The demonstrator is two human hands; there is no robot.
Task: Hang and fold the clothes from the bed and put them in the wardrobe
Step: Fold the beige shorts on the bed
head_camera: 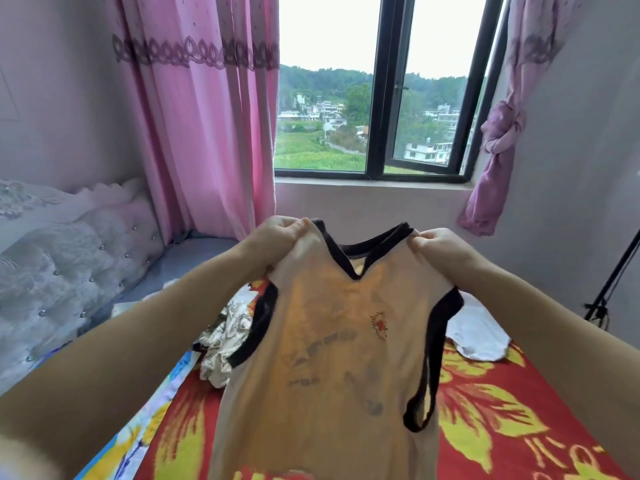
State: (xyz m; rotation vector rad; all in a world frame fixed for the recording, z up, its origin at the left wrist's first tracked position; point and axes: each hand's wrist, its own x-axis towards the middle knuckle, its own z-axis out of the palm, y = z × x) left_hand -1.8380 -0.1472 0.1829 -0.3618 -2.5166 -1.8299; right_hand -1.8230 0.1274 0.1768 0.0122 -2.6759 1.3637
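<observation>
Only the person's two arms and hands show. Both forearms are bare from the bottom edge of the view up to the wrists, with no sleeve or cuff to be seen. The left hand and the right hand wear no gloves, and no ring, watch or bracelet shows on either. The fingernails that show on the left hand are short and unpainted.

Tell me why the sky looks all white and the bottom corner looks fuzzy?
Head view: daylight through the window washes the sky out to plain white; the wide lens bends the frame and stretches the forearms; the lower-left corner is blurred; both hands, left and right, and the vest look fairly sharp.
</observation>
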